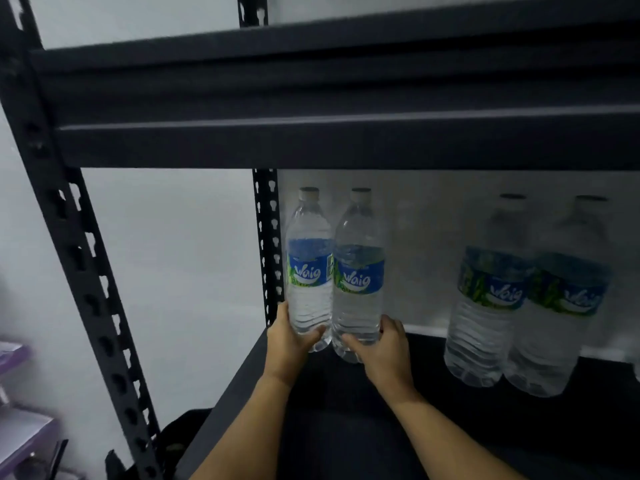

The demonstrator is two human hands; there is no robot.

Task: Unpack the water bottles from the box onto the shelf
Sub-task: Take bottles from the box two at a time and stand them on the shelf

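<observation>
Two clear water bottles with blue labels stand side by side at the back left of a dark shelf [346,410]. My left hand [287,344] grips the base of the left bottle [308,268]. My right hand [384,348] grips the base of the right bottle [360,271]. Both bottles are upright and touch each other. Two more bottles [491,292] [561,299] of the same kind stand together further right on the shelf, apart from my hands. The box is out of view.
A dark shelf board [346,98] hangs low above the bottle caps. Black perforated uprights stand at the front left [79,271] and back left [268,244]. A white wall lies behind. Purple-tinted drawers [17,427] sit at the lower left.
</observation>
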